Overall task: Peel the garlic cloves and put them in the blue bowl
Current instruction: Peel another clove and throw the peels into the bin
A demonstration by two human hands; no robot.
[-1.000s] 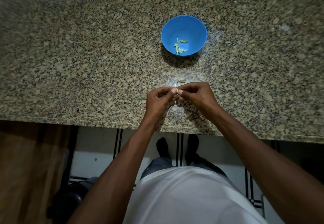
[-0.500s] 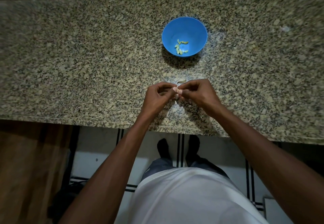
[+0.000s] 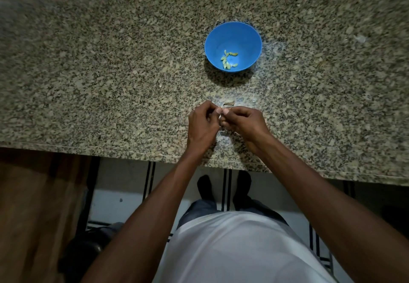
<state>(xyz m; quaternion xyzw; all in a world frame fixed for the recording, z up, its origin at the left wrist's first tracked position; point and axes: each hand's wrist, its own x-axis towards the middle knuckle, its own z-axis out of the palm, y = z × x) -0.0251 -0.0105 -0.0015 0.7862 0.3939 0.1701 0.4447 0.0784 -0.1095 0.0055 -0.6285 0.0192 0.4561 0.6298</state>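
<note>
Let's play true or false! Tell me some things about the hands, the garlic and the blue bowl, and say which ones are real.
1. The blue bowl holds some peeled cloves. True.
2. The bowl stands on the floor. False: it stands on the granite counter.
3. The left hand and right hand meet, fingers curled, pinching something small. True.
4. The right hand is reaching into the bowl. False: both hands are nearer the person than the bowl.
5. The bowl is tipped over. False: it sits upright.

A home kitchen: speckled granite counter [image 3: 110,83], tiled floor [image 3: 124,196]
</note>
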